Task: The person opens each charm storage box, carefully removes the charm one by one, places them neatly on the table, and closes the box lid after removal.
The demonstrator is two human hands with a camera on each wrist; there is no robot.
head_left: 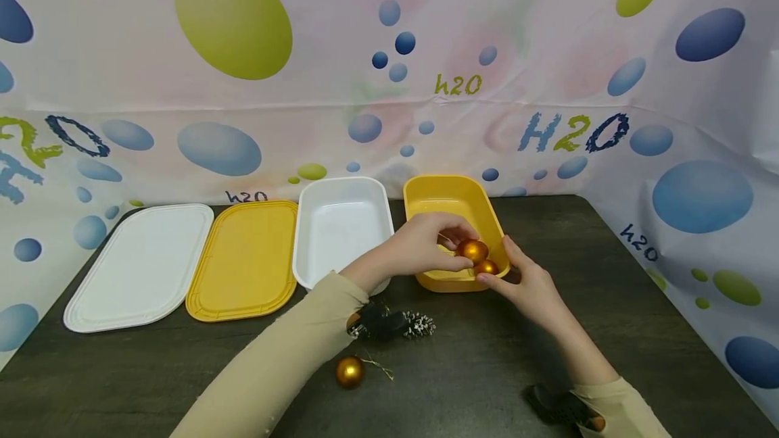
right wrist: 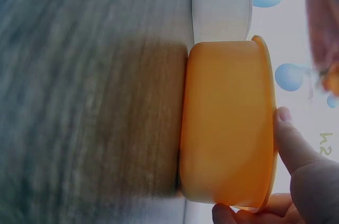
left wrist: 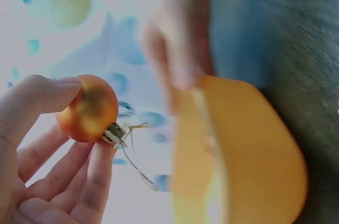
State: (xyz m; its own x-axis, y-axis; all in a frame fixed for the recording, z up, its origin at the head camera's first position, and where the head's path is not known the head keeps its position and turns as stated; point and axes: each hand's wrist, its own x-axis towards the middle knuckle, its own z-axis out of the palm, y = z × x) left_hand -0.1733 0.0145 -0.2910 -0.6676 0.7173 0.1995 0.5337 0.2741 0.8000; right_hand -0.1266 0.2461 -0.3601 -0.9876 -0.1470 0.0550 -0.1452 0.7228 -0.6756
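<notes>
Apparently loading the one-o'clock tub [head_left: 450, 284] my right hand [head_left: 535, 287] grips, my left hand [head_left: 427, 243] pinches a ball [head_left: 473, 251], probably needing gentle lowering.

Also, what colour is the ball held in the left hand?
Orange-gold; the ball shows best in the left wrist view.

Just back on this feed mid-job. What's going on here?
A person's left hand pinches a gold ball ornament above the yellow box, while the right hand steadies that box by its rim. A second gold ball is already inside. A third gold ball lies on the dark table, nearer the camera than a white-tipped pine cone. The white box stands to the left of the yellow one.
</notes>
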